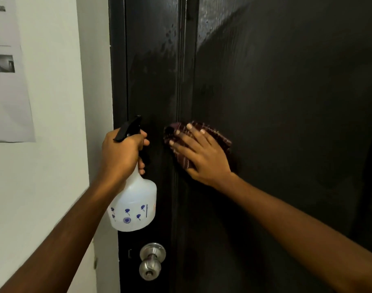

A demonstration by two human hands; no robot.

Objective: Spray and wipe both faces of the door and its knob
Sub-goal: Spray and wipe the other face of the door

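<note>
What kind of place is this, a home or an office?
Indoors, probably a home or rented room, though I can't be sure: a dark door with a round metal knob, a plain white wall, and printed paper notices stuck on it.

Single view from the camera on my head, facing forward and slightly down at close range onto the dark door (286,102); my forearms enter from the bottom edge, the white wall (54,166) fills the left.
</note>
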